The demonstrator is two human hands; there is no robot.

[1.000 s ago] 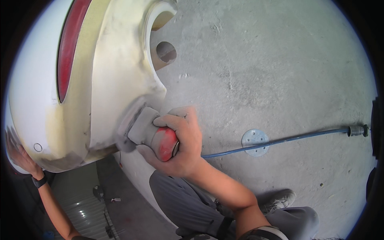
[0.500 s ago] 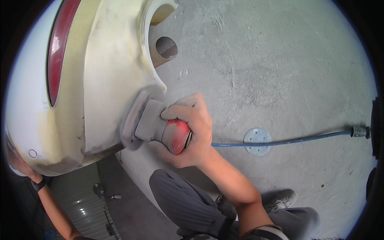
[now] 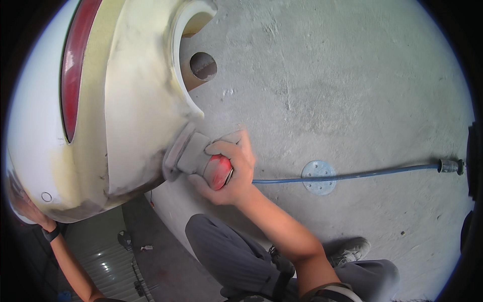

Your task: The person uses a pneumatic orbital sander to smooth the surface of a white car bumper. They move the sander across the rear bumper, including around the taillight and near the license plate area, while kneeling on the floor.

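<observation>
My right hand (image 3: 232,168) is wrapped round a dusty red and grey power sander (image 3: 220,171). The sander's flat pad (image 3: 179,153) lies against the lower right edge of a car bumper (image 3: 136,116), just below the round cut-out. At the far left, my left hand (image 3: 31,207) rests with its fingers laid along the bumper's outer side; they are dim and partly lost near the rim. The bumper is white and cream, with dark sanded smudges along its lower edge. A long red reflector (image 3: 75,75) is set in it.
From the sander a blue hose (image 3: 362,175) runs right across the grey concrete floor (image 3: 362,90), over a round metal disc (image 3: 318,177), to a coupling (image 3: 448,166). A brown tube (image 3: 198,70) shows beneath the bumper's cut-out. My knee (image 3: 216,236) is bent below the sander.
The sander has shifted slightly right along the bumper's edge, and its pad now appears more edge-on. The view has moved a little. My left hand stays on the bumper.
</observation>
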